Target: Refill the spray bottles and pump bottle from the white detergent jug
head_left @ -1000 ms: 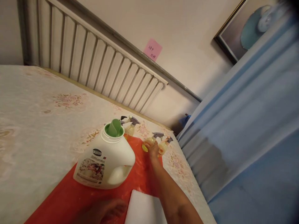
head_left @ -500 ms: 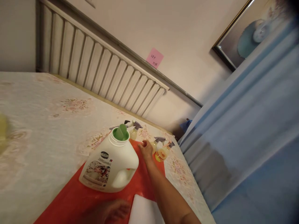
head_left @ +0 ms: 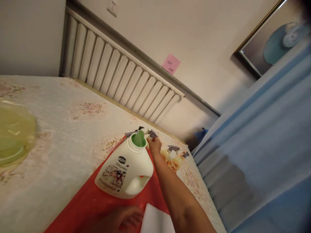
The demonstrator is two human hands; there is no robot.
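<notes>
One floral cloth (head_left: pixel 60 139) lies under spray bottles (head_left: pixel 174 163) — radiator (head_left: pixel 119 69) behind.

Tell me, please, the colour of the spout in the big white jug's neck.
The spout is green; the head view, the only one, shows it.

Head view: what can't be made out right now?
- Head view: body of the spray bottle at the right hand, mostly hidden by that hand; grip unclear.
- Head view: left hand, blurred.
- Head view: yellow translucent item, cut off by left edge.
- Head view: label fine print, too small.
</notes>
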